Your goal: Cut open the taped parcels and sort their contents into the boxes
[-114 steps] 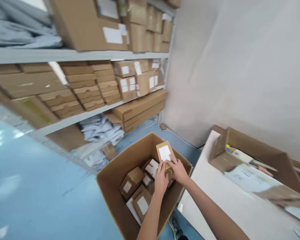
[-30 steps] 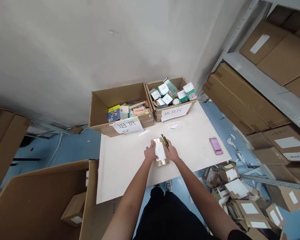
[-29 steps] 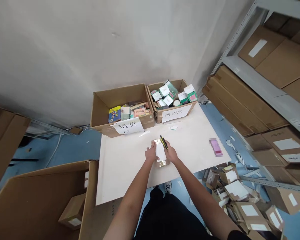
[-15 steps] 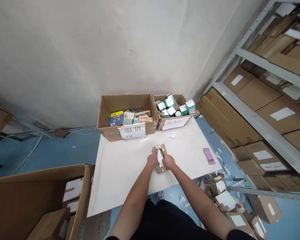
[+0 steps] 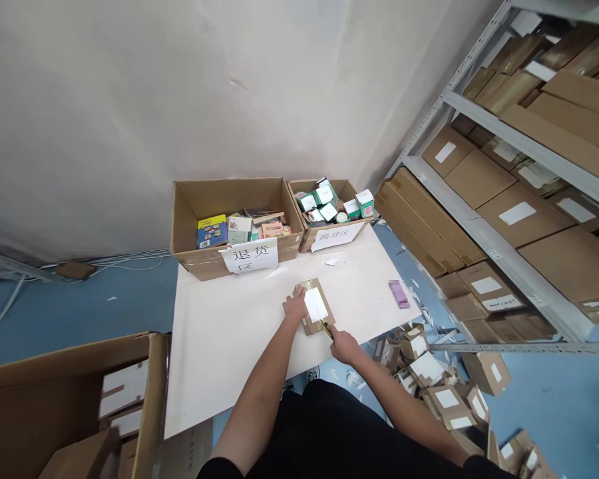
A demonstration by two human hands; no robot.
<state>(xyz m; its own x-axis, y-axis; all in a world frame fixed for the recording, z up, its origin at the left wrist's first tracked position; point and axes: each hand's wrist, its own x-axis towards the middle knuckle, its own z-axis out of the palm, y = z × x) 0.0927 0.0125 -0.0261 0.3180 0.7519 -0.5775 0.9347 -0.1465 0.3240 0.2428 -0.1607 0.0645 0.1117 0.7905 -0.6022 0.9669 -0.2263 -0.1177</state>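
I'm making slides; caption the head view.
Left hand steadies a cardboard box on a white table; right hand holds a cutter at the box's near end.

a broad, pale grey wall (image 5: 219, 100) fills my feed across the upper left and middle of the frame, lighter near the top centre and duller at the left. along its foot, at left, i can make out thin white cables (image 5: 144, 257) on a smooth blue floor (image 5: 130, 299). a rectangular white-topped table (image 5: 214, 352) stands mid-frame, and a grey metal shelving rack (image 5: 532, 150) slants down the right side.
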